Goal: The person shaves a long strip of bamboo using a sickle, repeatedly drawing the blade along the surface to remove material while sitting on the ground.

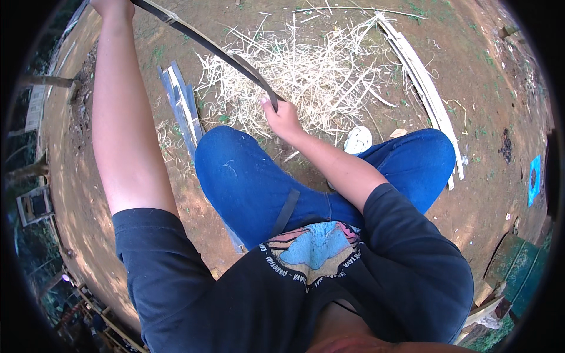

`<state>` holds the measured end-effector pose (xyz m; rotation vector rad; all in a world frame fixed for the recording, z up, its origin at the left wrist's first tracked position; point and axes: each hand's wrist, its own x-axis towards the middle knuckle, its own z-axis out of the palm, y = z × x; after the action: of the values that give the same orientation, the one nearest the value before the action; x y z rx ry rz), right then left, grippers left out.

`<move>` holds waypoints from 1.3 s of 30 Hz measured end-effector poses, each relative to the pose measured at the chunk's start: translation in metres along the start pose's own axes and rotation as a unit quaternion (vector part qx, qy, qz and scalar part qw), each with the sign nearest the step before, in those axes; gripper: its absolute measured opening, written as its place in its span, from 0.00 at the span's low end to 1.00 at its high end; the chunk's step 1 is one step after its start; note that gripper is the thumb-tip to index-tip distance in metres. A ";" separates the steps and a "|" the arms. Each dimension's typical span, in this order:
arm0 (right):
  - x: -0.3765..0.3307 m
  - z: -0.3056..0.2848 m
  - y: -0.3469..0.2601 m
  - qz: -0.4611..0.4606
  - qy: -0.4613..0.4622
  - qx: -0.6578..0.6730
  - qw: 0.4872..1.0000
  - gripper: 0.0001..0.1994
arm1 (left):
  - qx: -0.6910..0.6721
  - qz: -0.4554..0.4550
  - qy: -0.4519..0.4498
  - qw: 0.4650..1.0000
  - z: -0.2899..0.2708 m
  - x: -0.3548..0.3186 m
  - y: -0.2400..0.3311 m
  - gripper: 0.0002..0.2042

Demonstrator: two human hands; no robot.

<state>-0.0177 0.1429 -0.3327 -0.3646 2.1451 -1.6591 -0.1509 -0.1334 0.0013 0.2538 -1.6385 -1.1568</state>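
My left arm reaches to the top left, where my left hand (112, 6) is cut off by the picture's upper edge; its fingers do not show. Beside it a long dark strip (203, 40), pale along part of one edge, slants down to my right hand (283, 120). That hand is closed above the gap between my knees, thumb on top. In its grip is a narrow, dark, flat piece like a knife blade (256, 75), its pointed end lying along the strip. Whether the strip's near end is also gripped is hidden by the fingers.
A wide heap of pale curly shavings (318, 70) lies on the dirt ground in front of me. Long pale split strips (421, 82) lie right of it. A bundle of dark and pale slats (181, 106) rests by my left knee. A blue piece (534, 179) is far right.
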 end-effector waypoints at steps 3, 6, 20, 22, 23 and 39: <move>0.000 -0.017 0.118 0.161 -0.003 -0.145 0.976 0.26 | -0.032 0.047 0.009 0.998 0.001 0.007 -0.008 0.12; 0.015 -0.044 0.173 0.194 0.003 -0.237 0.952 0.27 | -0.057 0.048 0.008 0.997 0.012 0.020 -0.026 0.11; -0.006 -0.016 0.114 0.300 -0.045 -0.177 0.936 0.23 | 0.062 0.016 0.063 0.996 -0.007 0.029 -0.027 0.16; -0.015 -0.035 0.150 0.296 -0.059 -0.308 0.902 0.24 | 0.068 0.031 0.086 0.994 -0.002 0.023 -0.022 0.16; -0.014 -0.029 0.151 0.300 -0.039 -0.286 0.909 0.24 | 0.075 0.039 0.100 0.991 -0.004 0.020 -0.020 0.16; 0.027 0.029 -0.154 -0.144 -0.119 0.210 0.960 0.35 | -0.138 -0.007 -0.087 0.987 -0.043 -0.043 0.038 0.07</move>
<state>-0.0340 0.0657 -0.1944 -0.7291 1.5692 -2.0537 -0.0838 -0.1095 0.0029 -0.0135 -1.6050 -1.4325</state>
